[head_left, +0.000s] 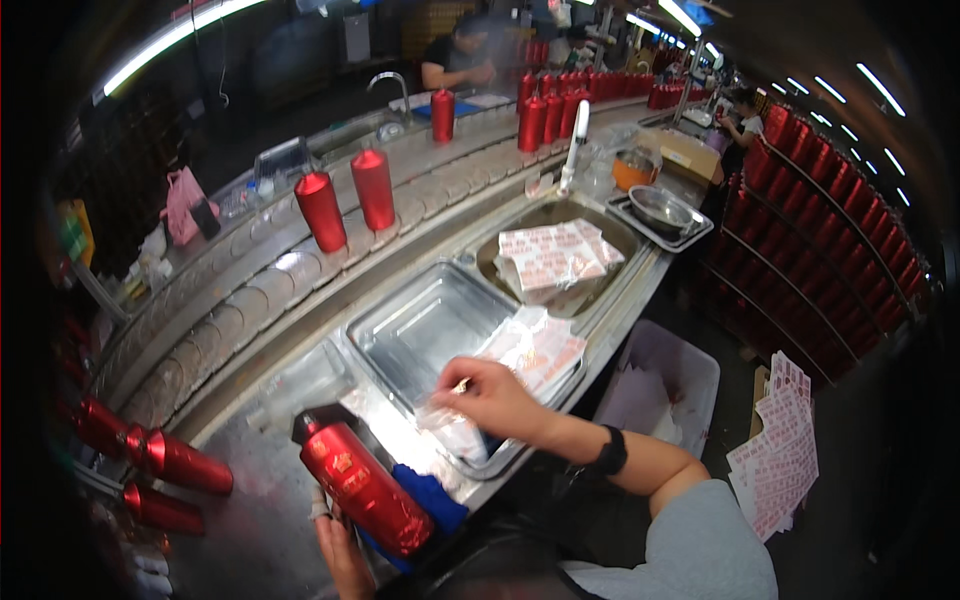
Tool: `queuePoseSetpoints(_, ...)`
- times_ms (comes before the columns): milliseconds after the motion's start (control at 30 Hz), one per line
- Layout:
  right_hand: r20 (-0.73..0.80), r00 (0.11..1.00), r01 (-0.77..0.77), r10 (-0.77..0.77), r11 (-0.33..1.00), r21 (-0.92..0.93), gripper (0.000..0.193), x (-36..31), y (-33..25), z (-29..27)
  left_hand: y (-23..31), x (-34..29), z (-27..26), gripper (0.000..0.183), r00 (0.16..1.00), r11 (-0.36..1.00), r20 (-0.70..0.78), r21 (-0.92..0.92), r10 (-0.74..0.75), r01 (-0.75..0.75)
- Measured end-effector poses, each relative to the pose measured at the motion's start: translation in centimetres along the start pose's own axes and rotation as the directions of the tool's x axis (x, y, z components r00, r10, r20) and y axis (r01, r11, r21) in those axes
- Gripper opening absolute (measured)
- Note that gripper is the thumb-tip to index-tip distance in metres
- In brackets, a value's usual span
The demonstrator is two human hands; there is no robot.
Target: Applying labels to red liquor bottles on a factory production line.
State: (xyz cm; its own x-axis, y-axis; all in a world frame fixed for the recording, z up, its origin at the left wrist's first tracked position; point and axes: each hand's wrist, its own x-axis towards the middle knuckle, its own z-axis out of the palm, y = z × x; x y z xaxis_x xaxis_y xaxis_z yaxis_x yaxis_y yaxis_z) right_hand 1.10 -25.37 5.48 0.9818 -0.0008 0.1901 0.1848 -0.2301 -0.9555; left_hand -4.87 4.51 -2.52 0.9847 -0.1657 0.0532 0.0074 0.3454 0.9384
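Note:
A shiny red bottle [365, 485] with a gold emblem lies tilted at the near side of the steel bench, on a dark rest and a blue cloth [430, 495]. My left hand [340, 545] grips it from its lower left side, its fingers partly hidden by the bottle. Above the near edge of a steel tray [420, 310], my right hand [490, 400] is closed in a pinch on a thin clear film [440, 415]. Printed decal sheets [540, 350] with red marks lie in the tray, just beyond that hand.
A sink [625, 240] holds more decal sheets, beside a white tap [575, 145]. Red bottles [320, 210] stand on the curved conveyor [270, 285]; others lie at left [185, 462]. A plastic bin [705, 385] and racked bottles [810, 230] are at right. Co-workers are farther off.

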Motion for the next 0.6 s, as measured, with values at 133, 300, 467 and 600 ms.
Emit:
queuePoseSetpoints(133,-0.331,0.943,-0.070,0.044,0.995,-0.068,0.008,4.3,7.1,-13.3,-1.0,-0.1,-1.1,0.055,0.983,0.994,-0.149,-0.029,-0.110,0.106)
queuePoseSetpoints(300,-0.538,0.793,-0.595,0.286,0.551,-0.585,0.020,6.4,15.1,-25.2,-0.4,0.0,-1.3,0.060,0.983,0.990,-0.157,0.089,-0.094,0.109)
queuePoseSetpoints(467,-0.529,0.787,-0.615,0.318,0.326,-0.718,0.021,7.4,19.3,-26.8,-0.4,0.2,-1.3,0.061,0.973,0.984,-0.194,0.099,-0.128,0.149)
queuePoseSetpoints(600,-0.460,0.790,-0.581,0.406,0.257,-0.772,0.025,8.6,20.5,-27.1,0.3,0.9,0.2,0.059,0.961,0.998,-0.271,0.031,-0.050,0.060)
